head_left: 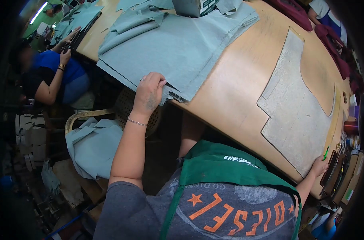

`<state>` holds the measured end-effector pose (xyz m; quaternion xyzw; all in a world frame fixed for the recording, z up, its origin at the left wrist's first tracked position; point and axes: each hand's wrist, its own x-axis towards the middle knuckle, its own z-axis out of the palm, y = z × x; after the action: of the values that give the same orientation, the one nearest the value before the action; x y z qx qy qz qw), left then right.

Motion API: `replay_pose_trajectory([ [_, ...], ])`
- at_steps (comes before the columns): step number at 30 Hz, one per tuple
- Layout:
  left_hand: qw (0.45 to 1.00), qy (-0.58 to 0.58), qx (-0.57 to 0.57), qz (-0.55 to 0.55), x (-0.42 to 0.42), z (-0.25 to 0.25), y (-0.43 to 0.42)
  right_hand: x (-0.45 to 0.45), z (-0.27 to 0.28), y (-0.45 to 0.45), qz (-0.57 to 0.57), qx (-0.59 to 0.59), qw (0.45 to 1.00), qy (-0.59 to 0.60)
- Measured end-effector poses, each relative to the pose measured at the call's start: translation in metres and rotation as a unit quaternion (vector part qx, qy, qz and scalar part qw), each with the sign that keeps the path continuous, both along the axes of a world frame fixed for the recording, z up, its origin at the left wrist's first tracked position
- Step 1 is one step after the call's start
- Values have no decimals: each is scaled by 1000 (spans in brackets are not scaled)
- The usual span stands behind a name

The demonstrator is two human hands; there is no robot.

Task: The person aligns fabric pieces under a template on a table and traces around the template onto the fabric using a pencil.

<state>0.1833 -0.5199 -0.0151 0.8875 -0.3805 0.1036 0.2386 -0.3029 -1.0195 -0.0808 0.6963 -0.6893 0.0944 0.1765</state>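
My left hand (150,92) is closed on the near edge of a pale blue-green sheet of material (170,52), fabric or leather. A crumpled corner hangs below the fingers, beside a dark patterned strip (177,97) at the table edge. Far to the right, my right hand (319,166) rests by the table's edge with a green pen (326,153) upright in its fingers. Close to that hand lies a large grey pattern piece (296,108) with a stepped left side and a curved right side, flat on the table (226,86).
A box (194,7) stands on the sheets at the back. More blue-green material (96,146) hangs over a chair (86,115) at left. A co-worker in blue (56,72) works at the far left. Maroon pieces (330,48) line the back right edge, with trays and tools at right.
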Motion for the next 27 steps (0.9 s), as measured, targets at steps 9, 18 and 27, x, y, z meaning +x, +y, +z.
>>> replay_pose_trajectory([
  [9,993,104,-49,41,-3,1,2,0,1,4,14,-3,1000,-14],
  [18,977,186,-91,42,-4,5,5,-8,-4,-3,19,11,1000,-8],
  [27,998,55,-16,-1,-4,3,1,1,3,4,8,11,1000,-14],
])
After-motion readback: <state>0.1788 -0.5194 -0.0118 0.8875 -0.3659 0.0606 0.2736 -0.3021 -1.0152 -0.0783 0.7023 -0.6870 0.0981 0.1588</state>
